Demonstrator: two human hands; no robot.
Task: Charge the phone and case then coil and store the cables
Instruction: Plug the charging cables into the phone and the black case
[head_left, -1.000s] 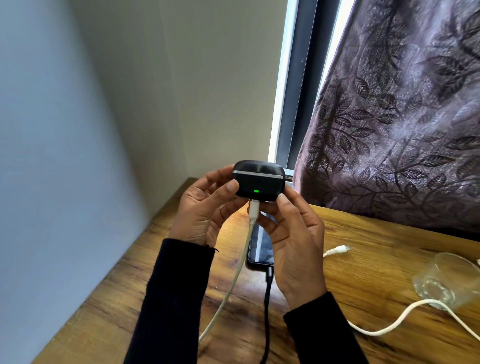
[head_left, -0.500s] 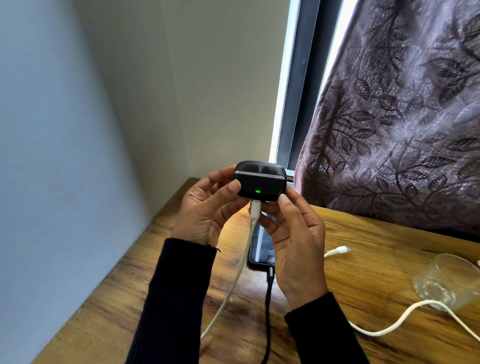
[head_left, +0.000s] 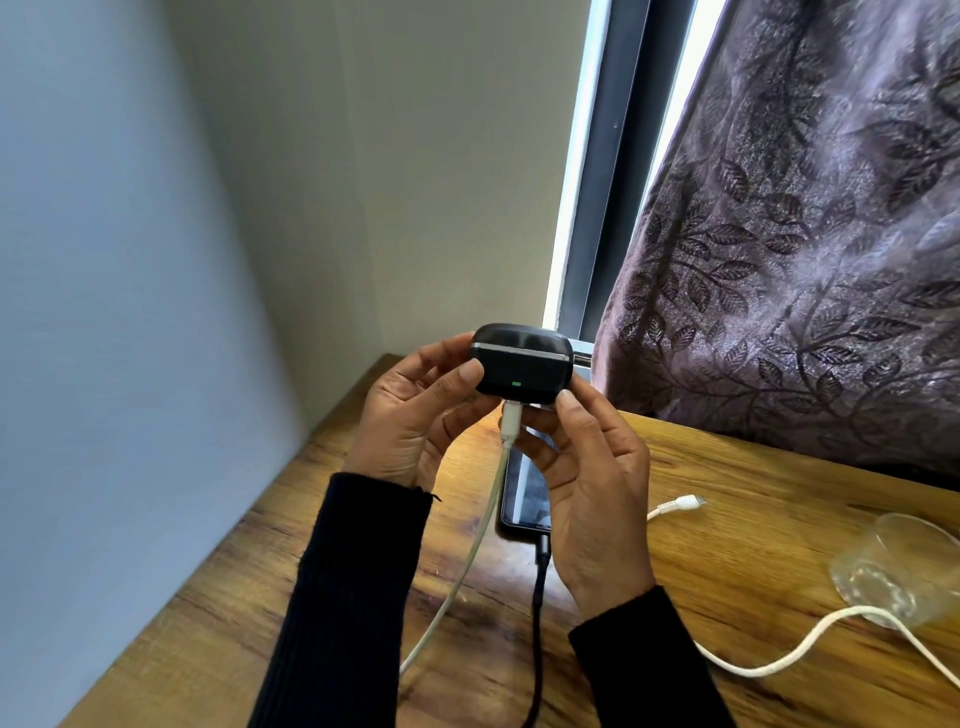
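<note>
The left hand (head_left: 415, 415) and right hand (head_left: 592, 467) both grip the black case (head_left: 522, 361) above the table (head_left: 753, 519), its green light on and white cable (head_left: 467, 561) plugged in, so it should be lowered gently beside the charging phone (head_left: 522, 493) without tugging the plug.

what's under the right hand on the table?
Under the right hand lies the phone, screen up, with the black cable plugged into its near end. The phone's far and right parts are covered.

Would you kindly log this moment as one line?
hands: hold case | white cable: plugged in | LED: green | phone: on table
</note>
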